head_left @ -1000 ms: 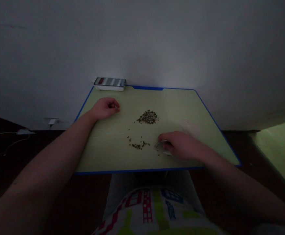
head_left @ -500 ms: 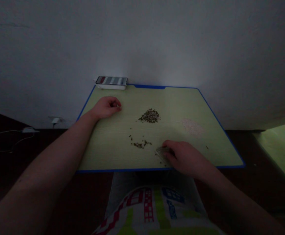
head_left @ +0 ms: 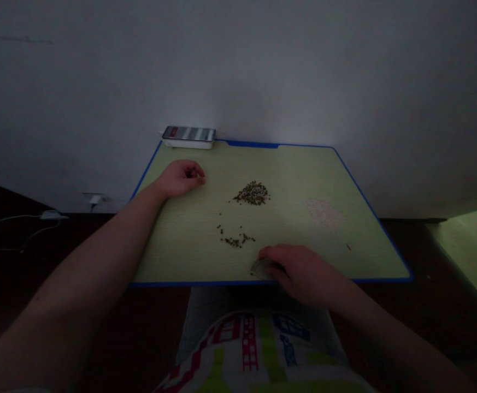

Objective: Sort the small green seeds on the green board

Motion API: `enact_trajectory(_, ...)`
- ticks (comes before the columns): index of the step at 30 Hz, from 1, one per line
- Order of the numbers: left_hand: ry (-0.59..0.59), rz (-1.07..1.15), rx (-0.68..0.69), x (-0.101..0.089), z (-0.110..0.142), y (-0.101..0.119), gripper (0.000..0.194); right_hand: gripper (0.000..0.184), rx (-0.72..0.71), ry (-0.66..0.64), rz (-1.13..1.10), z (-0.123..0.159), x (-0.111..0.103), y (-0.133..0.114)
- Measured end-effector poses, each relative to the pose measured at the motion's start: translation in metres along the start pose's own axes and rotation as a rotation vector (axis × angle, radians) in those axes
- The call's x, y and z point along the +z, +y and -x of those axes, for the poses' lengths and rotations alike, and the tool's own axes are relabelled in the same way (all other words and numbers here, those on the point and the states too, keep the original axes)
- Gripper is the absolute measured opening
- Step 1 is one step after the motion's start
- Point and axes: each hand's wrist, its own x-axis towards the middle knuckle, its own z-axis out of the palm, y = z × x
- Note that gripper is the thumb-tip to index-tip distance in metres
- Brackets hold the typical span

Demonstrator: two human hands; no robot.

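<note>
My right hand (head_left: 298, 271) is low over the front edge of the small table, its fingers closed on a thin clear plastic piece (head_left: 261, 268) whose exact kind is hard to make out in the dim light. A few dark grains lie close to that piece. My left hand (head_left: 182, 178) rests on the left side of the tabletop, loosely curled, with a gap between thumb and fingers and nothing visible in it. Between the hands sits a pile of dark beans or seeds (head_left: 253, 194). Nearer to me is a loose scatter of the same dark grains (head_left: 233, 241).
A spread of pale, rice-like grains (head_left: 324, 214) lies on the right of the blue-edged table (head_left: 295, 169). A small brown sliver (head_left: 348, 246) is near it. A phone (head_left: 189, 134) lies on a white box at the back left, against the wall. White cables (head_left: 52, 216) run at far left.
My right hand has moved left and towards me with the clear piece, reaching the front edge by the stray grains. My left hand has stayed in place. The view shifted slightly.
</note>
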Motion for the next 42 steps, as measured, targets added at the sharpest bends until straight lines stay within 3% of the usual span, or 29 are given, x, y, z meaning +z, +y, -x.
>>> enact_trajectory(15, -0.015, 0.000, -0.022, 0.000, 0.000, -0.001, 0.022, 0.026, -0.072, -0.011, -0.056, 0.012, 0.007, -0.003)
enact_trajectory(27, 0.002, 0.000, -0.024, 0.000, 0.000, -0.001, 0.016, 0.032, 0.095, 0.216, 0.024, -0.009, 0.010, -0.002)
enact_trajectory(33, -0.017, -0.011, -0.001, 0.000, -0.001, -0.005, 0.022, 0.032, 0.243, 0.358, 0.077, 0.004, 0.000, 0.033)
enact_trajectory(42, -0.006, -0.057, -0.001, -0.001, 0.000, -0.002, 0.026, 0.037, 0.333, 0.488, 0.189, 0.003, -0.029, 0.101)
